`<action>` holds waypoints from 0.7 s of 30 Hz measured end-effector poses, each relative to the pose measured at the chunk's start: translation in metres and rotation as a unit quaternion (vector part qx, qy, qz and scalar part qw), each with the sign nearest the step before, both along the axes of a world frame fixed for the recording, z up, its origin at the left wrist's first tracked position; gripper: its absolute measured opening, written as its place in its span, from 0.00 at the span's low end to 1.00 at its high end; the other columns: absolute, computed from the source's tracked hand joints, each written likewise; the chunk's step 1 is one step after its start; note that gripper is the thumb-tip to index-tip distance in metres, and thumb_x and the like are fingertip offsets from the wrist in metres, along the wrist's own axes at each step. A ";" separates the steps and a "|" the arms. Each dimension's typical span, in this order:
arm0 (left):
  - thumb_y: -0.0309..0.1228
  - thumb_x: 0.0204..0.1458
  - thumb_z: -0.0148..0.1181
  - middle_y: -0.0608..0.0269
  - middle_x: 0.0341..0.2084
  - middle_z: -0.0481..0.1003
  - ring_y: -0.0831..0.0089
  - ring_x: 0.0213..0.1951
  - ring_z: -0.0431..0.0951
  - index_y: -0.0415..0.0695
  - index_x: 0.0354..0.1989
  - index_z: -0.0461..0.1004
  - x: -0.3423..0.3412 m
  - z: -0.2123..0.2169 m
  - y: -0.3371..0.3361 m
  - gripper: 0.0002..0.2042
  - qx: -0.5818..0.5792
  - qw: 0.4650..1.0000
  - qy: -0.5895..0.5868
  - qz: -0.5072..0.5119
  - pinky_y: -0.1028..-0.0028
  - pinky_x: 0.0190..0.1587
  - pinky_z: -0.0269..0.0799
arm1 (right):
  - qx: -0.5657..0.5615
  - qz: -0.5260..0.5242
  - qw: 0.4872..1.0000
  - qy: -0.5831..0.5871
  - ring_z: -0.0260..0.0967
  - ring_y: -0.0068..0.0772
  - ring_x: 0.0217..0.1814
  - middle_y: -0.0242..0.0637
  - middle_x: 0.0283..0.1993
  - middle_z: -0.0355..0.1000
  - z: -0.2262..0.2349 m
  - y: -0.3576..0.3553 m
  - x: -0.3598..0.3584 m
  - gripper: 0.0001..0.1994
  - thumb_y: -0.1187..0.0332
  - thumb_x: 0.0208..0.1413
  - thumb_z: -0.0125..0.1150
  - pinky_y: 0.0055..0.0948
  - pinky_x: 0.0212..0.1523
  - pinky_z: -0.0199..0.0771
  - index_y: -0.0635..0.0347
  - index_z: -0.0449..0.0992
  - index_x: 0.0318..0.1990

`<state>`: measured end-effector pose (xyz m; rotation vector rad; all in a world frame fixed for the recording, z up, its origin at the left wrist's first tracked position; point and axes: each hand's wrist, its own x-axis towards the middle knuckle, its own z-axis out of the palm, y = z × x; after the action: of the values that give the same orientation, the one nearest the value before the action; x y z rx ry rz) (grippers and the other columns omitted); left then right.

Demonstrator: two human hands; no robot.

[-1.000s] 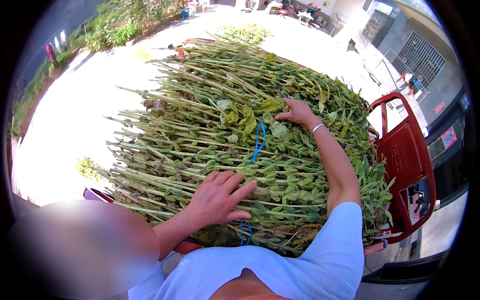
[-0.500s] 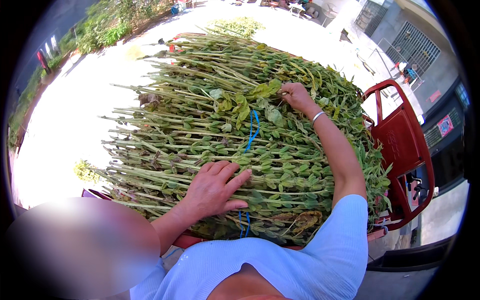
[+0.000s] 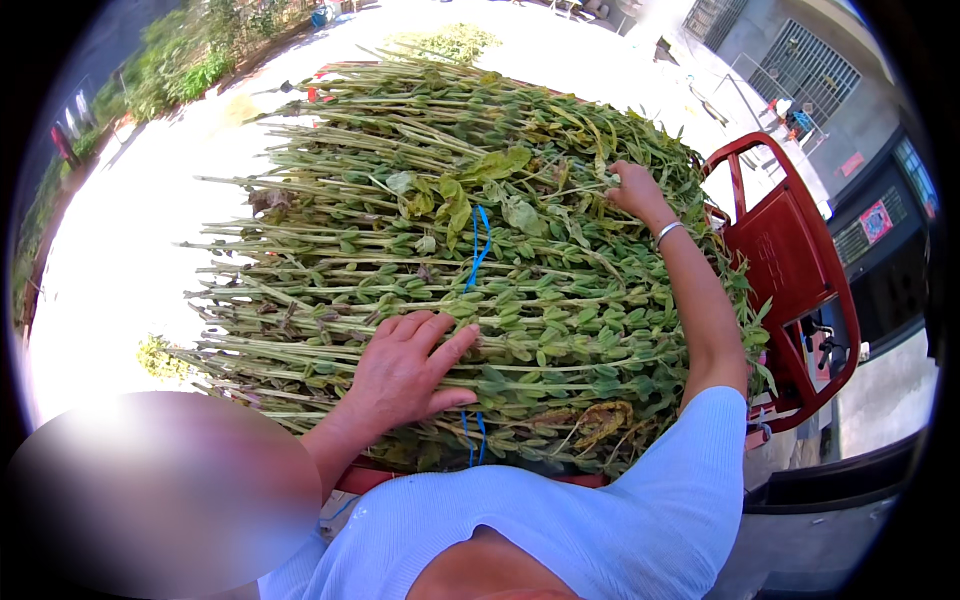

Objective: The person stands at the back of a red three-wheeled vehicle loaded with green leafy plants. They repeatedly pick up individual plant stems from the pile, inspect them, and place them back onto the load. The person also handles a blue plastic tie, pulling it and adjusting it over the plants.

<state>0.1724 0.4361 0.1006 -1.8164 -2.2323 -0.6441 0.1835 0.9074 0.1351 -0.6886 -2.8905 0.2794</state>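
Note:
A thick pile of cut green stalks [image 3: 330, 235], set with pods and looking like sesame, lies crosswise before me. Their bare ends point left, the leafy ends right. My left hand [image 3: 405, 365] rests flat on the near stalks, fingers spread. Farther right, my right hand [image 3: 637, 192], with a bracelet at the wrist, reaches into the leafy part, its fingers pinched together; what they hold is mostly hidden. Yellowing leaves [image 3: 455, 200] lie loose on top, left of that hand. A blue strap [image 3: 480, 245] runs over the pile and shows again near my left hand.
The pile lies on a red-framed vehicle [image 3: 370, 478], whose red metal seat-back frame [image 3: 785, 255] stands at the right. More plants [image 3: 445, 42] lie on the bright ground beyond. A grey building with a barred window [image 3: 805, 70] stands at the far right.
My right hand has moved right along the pile, toward the leafy ends. My left hand stays flat on the stalks. The whole view has shifted slightly.

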 end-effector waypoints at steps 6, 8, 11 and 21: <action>0.59 0.45 0.57 0.55 0.50 0.70 0.55 0.52 0.69 0.48 0.58 0.69 0.000 -0.003 -0.001 0.35 0.006 1.000 0.003 0.000 0.58 0.52 0.64 | 0.077 0.224 0.970 -0.045 0.62 0.50 0.58 0.44 0.56 0.63 -0.022 -0.070 -0.013 0.43 0.52 0.39 0.73 0.51 0.53 0.68 0.55 0.58 0.62; 0.60 0.45 0.57 0.55 0.50 0.70 0.56 0.52 0.69 0.48 0.58 0.68 0.000 -0.004 -0.003 0.36 0.000 1.000 0.002 0.011 0.58 0.52 0.64 | 0.137 0.277 0.949 -0.064 0.61 0.48 0.59 0.43 0.56 0.63 -0.026 -0.113 -0.014 0.51 0.46 0.33 0.75 0.53 0.53 0.65 0.55 0.56 0.65; 0.60 0.46 0.56 0.56 0.49 0.70 0.57 0.51 0.70 0.48 0.59 0.67 -0.001 -0.007 -0.004 0.36 0.004 1.000 0.009 0.006 0.59 0.53 0.64 | 0.208 0.220 0.949 -0.092 0.61 0.44 0.59 0.40 0.55 0.64 -0.033 -0.135 -0.017 0.55 0.46 0.30 0.77 0.50 0.51 0.64 0.55 0.54 0.67; 0.60 0.46 0.55 0.56 0.49 0.70 0.56 0.51 0.69 0.47 0.59 0.67 -0.001 -0.005 -0.002 0.36 0.006 1.000 -0.001 0.002 0.59 0.54 0.63 | 0.172 0.296 0.934 -0.100 0.66 0.47 0.46 0.44 0.43 0.66 -0.042 -0.111 -0.041 0.30 0.57 0.28 0.75 0.43 0.41 0.66 0.59 0.66 0.38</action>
<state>0.1712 0.4337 0.0957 -1.8056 -2.2272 -0.6579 0.1421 0.7966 0.0930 0.2367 -3.1447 -0.2476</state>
